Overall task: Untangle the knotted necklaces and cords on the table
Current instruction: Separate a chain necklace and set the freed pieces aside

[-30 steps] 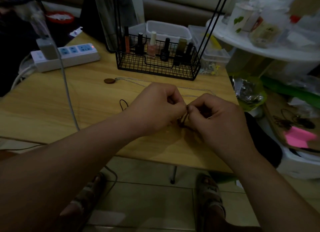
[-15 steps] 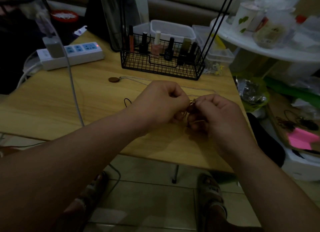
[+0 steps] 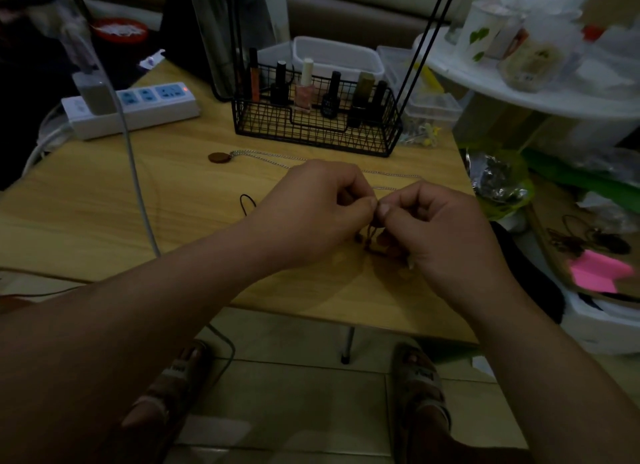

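Starting at the far left of your worktop [image 3: 86,200], the power strip [image 3: 138,108] runs partly behind a plugged-in adapter, and its grey cable [image 3: 136,183] drops off the near edge. Next over, a brown round pendant [image 3: 219,157] sits on a silver chain [image 3: 263,159] that disappears behind your left hand [image 3: 311,210]. A little loop of black cord [image 3: 246,202] pokes out just beside that wrist, the rest is hidden. Behind it all stands the black wire basket [image 3: 315,124] of nail polish bottles.

Your left hand is curled into a loose fist, thumb and forefinger pinching the knotted cords [image 3: 370,233]. Your right hand [image 3: 436,228] mirrors it, fingertips pressed almost against the left ones, pinching the same tangle. The knot itself hangs just below the fingertips, over the worktop's near right part, too dark and small to make out strands. Both forearms angle in from the bottom corners.
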Available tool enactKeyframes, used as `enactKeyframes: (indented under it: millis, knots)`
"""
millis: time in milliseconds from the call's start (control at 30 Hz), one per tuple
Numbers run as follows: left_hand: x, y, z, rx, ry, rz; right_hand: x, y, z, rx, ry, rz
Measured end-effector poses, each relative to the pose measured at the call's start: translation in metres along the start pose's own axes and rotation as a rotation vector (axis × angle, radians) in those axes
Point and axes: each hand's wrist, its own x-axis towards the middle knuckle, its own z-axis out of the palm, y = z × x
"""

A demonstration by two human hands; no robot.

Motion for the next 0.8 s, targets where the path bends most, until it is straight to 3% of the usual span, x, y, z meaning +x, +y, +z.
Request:
enactKeyframes:
  millis: [400, 800]
  knots:
    - [0.004, 0.002, 0.002, -0.012, 0.018, -0.042, -0.001, -0.001, 0.004, 0.056, -0.008, 0.021]
    - [0.002, 0.002, 0.003, 0.045, 0.035, -0.03, -0.004, 0.002, 0.004, -0.191, -0.001, -0.16]
